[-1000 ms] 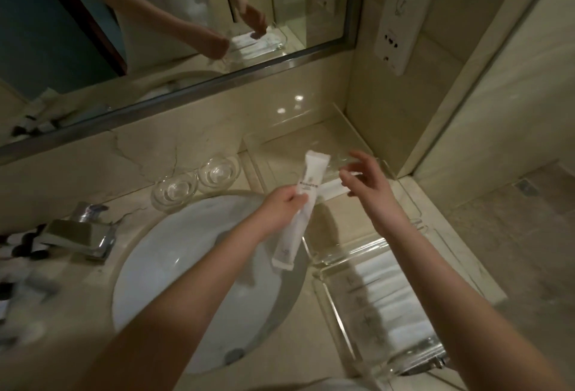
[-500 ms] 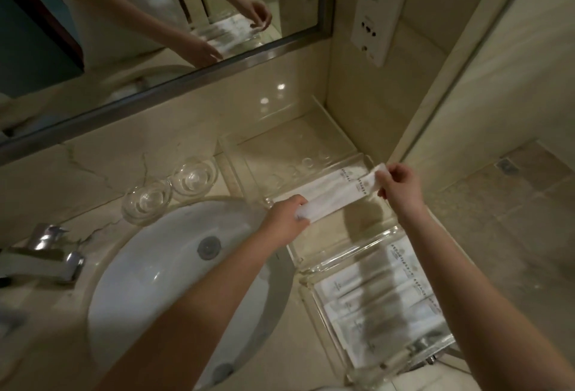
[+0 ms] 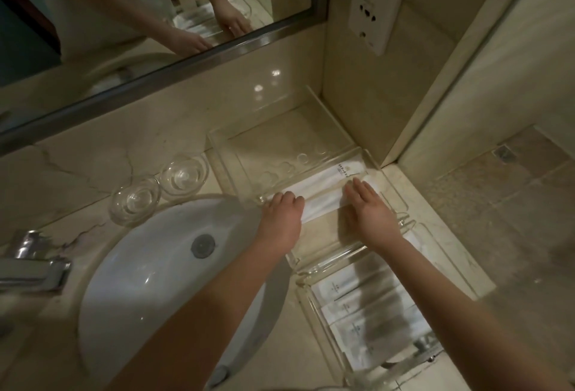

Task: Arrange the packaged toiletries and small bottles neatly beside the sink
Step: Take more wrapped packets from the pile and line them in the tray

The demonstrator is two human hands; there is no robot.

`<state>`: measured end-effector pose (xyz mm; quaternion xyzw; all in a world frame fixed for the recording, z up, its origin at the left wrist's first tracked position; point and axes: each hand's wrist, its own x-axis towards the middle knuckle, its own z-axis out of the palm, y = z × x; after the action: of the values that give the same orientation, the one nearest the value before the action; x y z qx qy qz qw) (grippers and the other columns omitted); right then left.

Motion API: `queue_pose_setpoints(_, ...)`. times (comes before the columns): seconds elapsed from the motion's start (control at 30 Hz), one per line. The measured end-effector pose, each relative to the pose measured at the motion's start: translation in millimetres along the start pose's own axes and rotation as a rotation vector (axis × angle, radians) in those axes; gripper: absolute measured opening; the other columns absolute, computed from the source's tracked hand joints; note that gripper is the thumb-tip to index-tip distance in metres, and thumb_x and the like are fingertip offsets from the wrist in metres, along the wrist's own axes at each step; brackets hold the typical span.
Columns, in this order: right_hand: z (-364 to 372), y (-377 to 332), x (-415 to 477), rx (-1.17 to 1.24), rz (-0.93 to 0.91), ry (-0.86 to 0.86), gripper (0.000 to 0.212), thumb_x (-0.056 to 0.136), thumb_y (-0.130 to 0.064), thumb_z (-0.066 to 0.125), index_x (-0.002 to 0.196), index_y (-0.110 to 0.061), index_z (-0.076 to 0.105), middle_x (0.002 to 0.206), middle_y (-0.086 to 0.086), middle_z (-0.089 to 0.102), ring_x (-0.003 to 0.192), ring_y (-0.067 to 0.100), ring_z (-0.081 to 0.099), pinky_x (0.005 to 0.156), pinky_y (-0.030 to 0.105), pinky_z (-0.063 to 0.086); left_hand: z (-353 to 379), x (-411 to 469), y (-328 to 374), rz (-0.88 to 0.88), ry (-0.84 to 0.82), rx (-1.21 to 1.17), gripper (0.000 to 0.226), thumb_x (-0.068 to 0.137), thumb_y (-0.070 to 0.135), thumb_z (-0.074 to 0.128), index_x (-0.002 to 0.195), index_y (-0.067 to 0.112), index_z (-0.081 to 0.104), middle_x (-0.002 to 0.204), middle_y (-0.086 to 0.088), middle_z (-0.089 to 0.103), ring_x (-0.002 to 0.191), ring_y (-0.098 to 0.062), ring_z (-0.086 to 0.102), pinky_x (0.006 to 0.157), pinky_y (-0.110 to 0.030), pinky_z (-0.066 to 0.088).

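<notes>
Item one: a white toiletry packet (image 3: pixel 323 201), long and flat, lying in the clear tray (image 3: pixel 314 129) to the right of the sink (image 3: pixel 149 263), on the near side of the tray floor. A second white packet (image 3: pixel 345 170), printed at its right end, lies just behind it, parallel and touching or nearly so.

I see my left hand (image 3: pixel 284 208) flat on the front packet's left end, fingers held together and laid over it. My right hand (image 3: pixel 368 210) lies palm down on its right end, fingers extended and slightly spread, pressing rather than pinching.

Item two: a second clear tray (image 3: pixel 326 313), nearer me, holding a row of white sachets (image 3: pixel 357 306) side by side.

Item three: two small glass dishes (image 3: pixel 161 188), touching, on the marble tabletop (image 3: pixel 77 173) behind the sink.

Item four: chrome tap (image 3: pixel 34 263), left edge. Mirror (image 3: pixel 140 17) above; wall socket panel (image 3: pixel 373 1) at right.
</notes>
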<state>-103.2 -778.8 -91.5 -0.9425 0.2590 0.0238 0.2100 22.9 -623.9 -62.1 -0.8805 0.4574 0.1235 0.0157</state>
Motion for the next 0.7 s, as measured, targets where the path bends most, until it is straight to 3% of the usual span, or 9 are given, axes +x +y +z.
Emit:
queue_pose_setpoints(0.07,-2,0,5,-0.021,-0.013,-0.068,0.054,0.098,-0.021,0.039,0.148,-0.010,0.022,0.158,0.011,0.013,0.147,0.028,0.011,0.117,0.033,0.014,3,-1,-1,0.011,0.064,0.083,0.040,0.041,0.015,0.081,0.078,0.021,0.067,0.082,0.000,0.063,0.078,-0.023,0.062,0.064,-0.032,0.050)
queue_pose_setpoints(0.13,-6,-1,8,-0.034,-0.050,-0.096,0.057,0.097,-0.019,0.041,0.148,-0.008,0.019,0.158,0.014,0.010,0.147,0.029,0.008,0.118,0.035,0.012,5,-2,-2,0.012,0.092,0.120,0.036,0.034,0.014,0.081,0.066,0.023,0.067,0.074,0.002,0.062,0.070,-0.021,0.062,0.059,-0.030,0.049)
queue_pose_setpoints(0.23,-12,-8,4,0.087,-0.020,-0.027,0.055,0.092,-0.017,0.048,0.144,-0.008,0.032,0.155,0.020,0.019,0.142,0.034,0.025,0.114,0.042,0.029,6,-3,-2,-0.011,0.130,0.099,0.031,0.038,0.014,0.080,0.065,0.022,0.066,0.075,0.002,0.061,0.076,-0.021,0.057,0.061,-0.030,0.049)
queue_pose_setpoints(0.3,-13,-10,3,0.110,-0.022,0.127,0.052,0.089,-0.017,0.052,0.139,-0.007,0.040,0.151,0.024,0.028,0.135,0.040,0.036,0.105,0.048,0.039,5,-4,-2,-0.025,0.127,0.079,0.035,0.044,0.014,0.079,0.077,0.023,0.069,0.089,0.000,0.065,0.091,-0.020,0.048,0.068,-0.032,0.051)
queue_pose_setpoints(0.33,-13,-9,4,0.057,-0.053,0.128,0.057,0.089,-0.019,0.053,0.142,-0.007,0.036,0.152,0.024,0.024,0.138,0.039,0.031,0.108,0.050,0.036,5,-4,-3,-0.035,0.126,0.063,0.039,0.052,0.014,0.077,0.090,0.022,0.069,0.104,-0.003,0.065,0.103,-0.022,0.044,0.076,-0.034,0.051)
queue_pose_setpoints(0.37,-12,-7,7,-0.017,-0.079,0.068,0.065,0.091,-0.025,0.053,0.147,-0.009,0.024,0.156,0.020,0.015,0.143,0.036,0.019,0.114,0.050,0.027,8,-3,-4,-0.022,0.121,0.028,0.045,0.065,0.011,0.071,0.109,0.020,0.065,0.125,-0.006,0.058,0.120,-0.025,0.038,0.090,-0.038,0.047)
queue_pose_setpoints(0.43,-9,-3,15,-0.127,-0.065,-0.087,0.072,0.095,-0.040,0.042,0.150,-0.016,0.002,0.159,0.008,-0.005,0.147,0.027,-0.003,0.119,0.046,0.008,12,-3,-7,0.009,-0.023,-0.013,0.051,0.088,0.005,0.045,0.138,0.017,0.039,0.155,-0.006,0.024,0.144,-0.025,0.015,0.113,-0.043,0.022)
queue_pose_setpoints(0.5,-8,-1,21,-0.185,-0.033,-0.153,0.071,0.096,-0.047,0.033,0.150,-0.020,-0.004,0.159,0.003,-0.011,0.147,0.022,-0.008,0.118,0.045,0.003,13,-3,-8,0.003,-0.093,-0.013,0.053,0.094,0.005,0.033,0.145,0.016,0.025,0.159,-0.004,0.012,0.147,-0.022,0.008,0.117,-0.042,0.011)
queue_pose_setpoints(0.7,-14,-7,23,-0.220,0.009,-0.122,0.067,0.095,-0.050,0.032,0.150,-0.020,0.009,0.160,0.002,0.005,0.148,0.021,0.002,0.119,0.047,0.009,12,-2,-10,0.013,-0.052,-0.014,0.051,0.094,0.008,0.033,0.144,0.015,0.027,0.157,-0.007,0.016,0.146,-0.021,0.016,0.115,-0.038,0.016)
